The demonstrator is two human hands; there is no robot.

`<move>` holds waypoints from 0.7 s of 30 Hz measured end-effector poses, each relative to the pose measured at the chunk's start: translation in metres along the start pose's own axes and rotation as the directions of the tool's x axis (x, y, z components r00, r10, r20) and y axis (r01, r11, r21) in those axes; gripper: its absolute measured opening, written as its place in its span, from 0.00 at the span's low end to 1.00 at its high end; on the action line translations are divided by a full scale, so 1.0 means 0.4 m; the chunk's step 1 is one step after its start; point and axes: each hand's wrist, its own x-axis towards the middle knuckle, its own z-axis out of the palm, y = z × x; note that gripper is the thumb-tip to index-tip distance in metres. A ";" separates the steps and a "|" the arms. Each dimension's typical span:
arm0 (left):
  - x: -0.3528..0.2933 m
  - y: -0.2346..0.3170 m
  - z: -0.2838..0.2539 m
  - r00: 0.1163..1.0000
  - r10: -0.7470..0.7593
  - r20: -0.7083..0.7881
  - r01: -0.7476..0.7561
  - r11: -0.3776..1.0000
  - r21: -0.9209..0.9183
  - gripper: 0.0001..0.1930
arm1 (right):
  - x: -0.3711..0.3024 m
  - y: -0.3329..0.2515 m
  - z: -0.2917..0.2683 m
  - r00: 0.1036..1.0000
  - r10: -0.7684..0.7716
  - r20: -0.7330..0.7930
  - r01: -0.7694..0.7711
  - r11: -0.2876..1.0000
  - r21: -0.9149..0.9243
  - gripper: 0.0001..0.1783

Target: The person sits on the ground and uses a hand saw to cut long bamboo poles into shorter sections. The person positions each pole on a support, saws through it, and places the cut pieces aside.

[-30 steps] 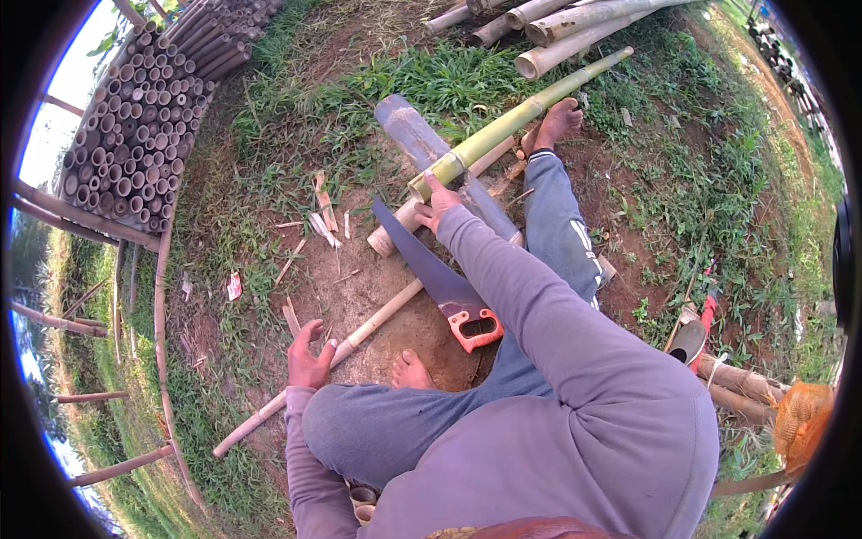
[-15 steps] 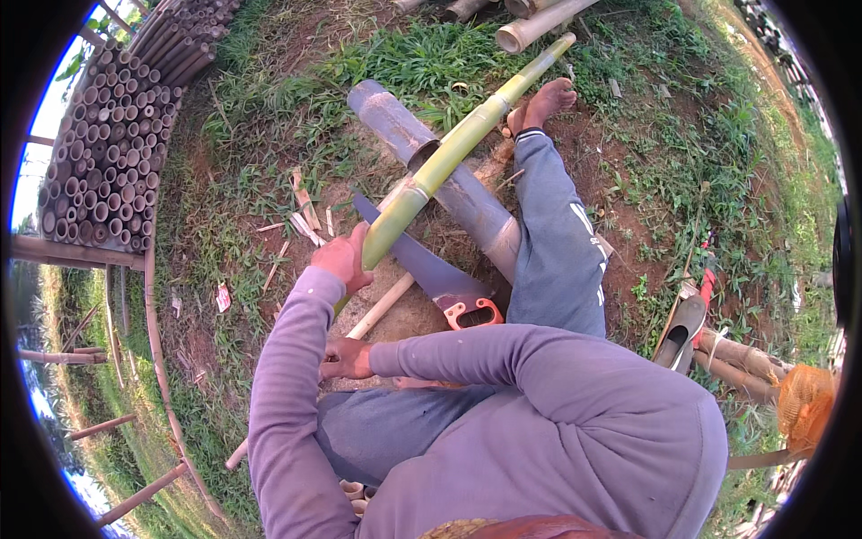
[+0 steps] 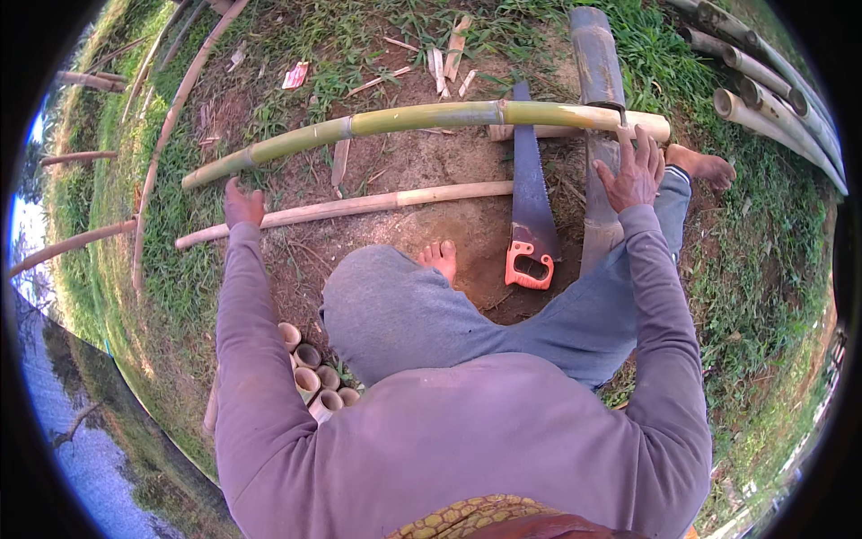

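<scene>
A long green bamboo pole [image 3: 404,117] lies crosswise in front of me, its pale right end over a thick grey bamboo log [image 3: 600,67]. My right hand [image 3: 631,171] is open at that end, fingers spread and their tips at the pole's near side. Just below the pole's left end is my left hand [image 3: 243,205], open, thumb and forefinger apart, with nothing seen in it. A handsaw [image 3: 535,184] with an orange handle lies beside the log, its blade tip passing under the pole. Between the left hand and the saw runs a thinner pale bamboo pole [image 3: 359,207].
Short cut bamboo tubes [image 3: 308,382] cluster by my left hip. Several thick bamboo poles [image 3: 763,99] lie at the far right. Split bamboo pieces [image 3: 453,54] and a red-and-white scrap [image 3: 294,75] litter the ground. My bare foot [image 3: 439,260] rests near the thin pole.
The view has swung left. My left hand has let go of the green pole, which now lies more crosswise. My right hand has moved from beside the thin pole to the green pole's right end.
</scene>
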 end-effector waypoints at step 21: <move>-0.456 0.411 0.281 0.884 0.390 0.259 -0.395 0.918 -0.034 0.38 | -0.039 -0.419 0.179 0.831 -0.504 0.235 0.454 0.859 0.237 0.41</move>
